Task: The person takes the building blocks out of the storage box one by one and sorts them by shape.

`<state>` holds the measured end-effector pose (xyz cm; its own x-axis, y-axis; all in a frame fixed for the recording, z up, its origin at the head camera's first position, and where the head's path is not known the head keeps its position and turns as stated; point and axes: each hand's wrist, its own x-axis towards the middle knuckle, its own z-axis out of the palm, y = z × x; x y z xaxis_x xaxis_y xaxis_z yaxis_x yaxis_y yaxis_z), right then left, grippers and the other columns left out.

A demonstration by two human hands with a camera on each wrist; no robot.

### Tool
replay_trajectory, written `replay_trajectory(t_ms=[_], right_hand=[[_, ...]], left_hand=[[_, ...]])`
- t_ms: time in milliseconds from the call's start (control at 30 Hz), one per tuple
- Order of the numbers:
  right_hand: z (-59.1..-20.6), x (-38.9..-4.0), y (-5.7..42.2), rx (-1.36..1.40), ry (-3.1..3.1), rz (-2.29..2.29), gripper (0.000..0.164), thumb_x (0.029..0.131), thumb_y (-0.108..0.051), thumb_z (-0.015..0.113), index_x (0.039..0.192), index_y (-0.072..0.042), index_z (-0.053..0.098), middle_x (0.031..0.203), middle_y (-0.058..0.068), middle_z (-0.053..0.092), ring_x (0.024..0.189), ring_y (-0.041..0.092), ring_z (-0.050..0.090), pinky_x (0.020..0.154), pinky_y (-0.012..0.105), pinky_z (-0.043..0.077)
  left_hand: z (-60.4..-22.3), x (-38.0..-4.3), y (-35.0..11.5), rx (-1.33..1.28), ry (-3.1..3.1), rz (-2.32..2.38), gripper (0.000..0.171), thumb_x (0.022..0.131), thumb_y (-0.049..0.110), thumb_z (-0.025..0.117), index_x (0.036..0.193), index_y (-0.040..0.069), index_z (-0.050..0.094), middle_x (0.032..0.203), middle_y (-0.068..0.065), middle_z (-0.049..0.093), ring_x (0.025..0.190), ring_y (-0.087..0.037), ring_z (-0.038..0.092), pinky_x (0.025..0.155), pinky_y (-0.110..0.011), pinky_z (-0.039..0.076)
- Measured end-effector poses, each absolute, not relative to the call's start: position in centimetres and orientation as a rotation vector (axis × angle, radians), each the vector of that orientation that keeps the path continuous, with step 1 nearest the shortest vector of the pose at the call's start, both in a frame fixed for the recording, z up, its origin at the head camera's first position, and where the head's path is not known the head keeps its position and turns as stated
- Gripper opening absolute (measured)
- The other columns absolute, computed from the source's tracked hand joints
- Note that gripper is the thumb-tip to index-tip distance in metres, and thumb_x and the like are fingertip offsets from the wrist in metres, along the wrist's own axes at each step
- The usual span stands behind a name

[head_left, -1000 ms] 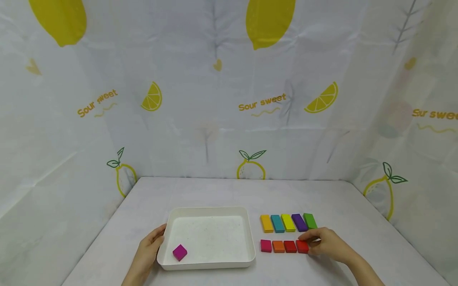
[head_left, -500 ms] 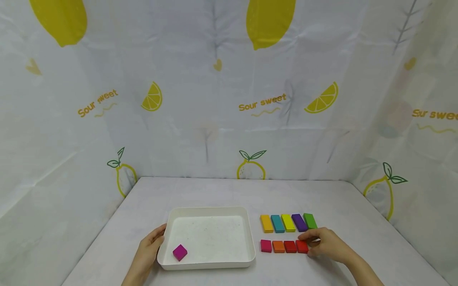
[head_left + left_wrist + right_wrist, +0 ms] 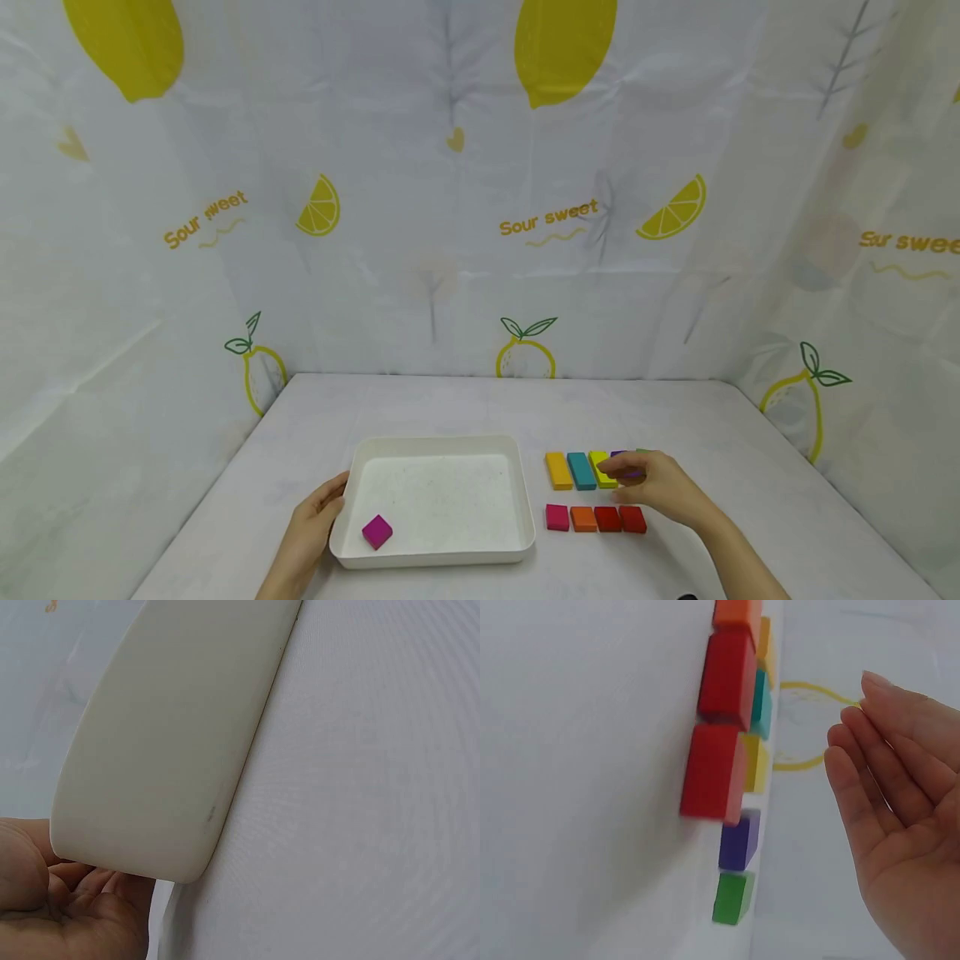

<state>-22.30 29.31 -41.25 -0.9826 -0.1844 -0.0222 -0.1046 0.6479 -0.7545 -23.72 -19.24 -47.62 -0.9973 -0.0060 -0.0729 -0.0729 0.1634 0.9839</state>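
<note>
My left hand (image 3: 311, 517) holds the left wall of a shallow white tray (image 3: 442, 560); in the left wrist view the hand (image 3: 90, 907) sits at the tray's corner (image 3: 142, 832), fingers partly hidden behind it. A magenta block (image 3: 377, 532) lies inside, near the tray's front left. My right hand (image 3: 660, 487) is raised over the block rows and holds nothing. It covers most of the purple block (image 3: 618, 454) and green block (image 3: 642, 452). In the right wrist view its fingers are extended close together, apart from the red block (image 3: 711, 772).
The front row has a pink block (image 3: 557, 517), an orange block (image 3: 583, 519), a dark red block (image 3: 608, 519) and a red block (image 3: 633, 520). Behind stand an amber block (image 3: 558, 472), a teal block (image 3: 581, 472) and a yellow block (image 3: 600, 479). A lemon-print cloth (image 3: 405, 292) hangs behind the table.
My right hand has let go of the red block at the front row's right end and risen back and left over the rear row. The left hand and tray stay put.
</note>
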Motion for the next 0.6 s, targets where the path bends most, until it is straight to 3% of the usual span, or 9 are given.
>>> replay_trajectory(t_ms=[333, 600], right_hand=[[-40.4, -24.0, 23.8, -0.445, 2.669, -1.542, 0.036, 0.085, -0.012, 0.075, 0.120, -0.002, 0.068, 0.125, 0.023, 0.067, 0.115, 0.041, 0.063, 0.089, 0.026, 0.061], [-40.4, -25.4, 18.4, -0.498, 2.624, -1.627, 0.037, 0.083, -0.021, 0.080, 0.117, -0.010, 0.071, 0.121, 0.014, 0.071, 0.114, 0.038, 0.065, 0.092, 0.028, 0.061]], left_hand=[[-47.7, -23.8, -19.2, -0.067, 2.367, 1.981, 0.048, 0.105, 0.006, 0.034, 0.151, -0.006, 0.030, 0.154, -0.032, 0.034, 0.146, -0.043, 0.033, 0.118, -0.048, 0.038], [-47.7, -23.7, -19.0, -0.094, 2.387, 1.966, 0.048, 0.105, 0.006, 0.034, 0.151, -0.006, 0.032, 0.153, -0.032, 0.037, 0.145, -0.043, 0.034, 0.118, -0.050, 0.037]])
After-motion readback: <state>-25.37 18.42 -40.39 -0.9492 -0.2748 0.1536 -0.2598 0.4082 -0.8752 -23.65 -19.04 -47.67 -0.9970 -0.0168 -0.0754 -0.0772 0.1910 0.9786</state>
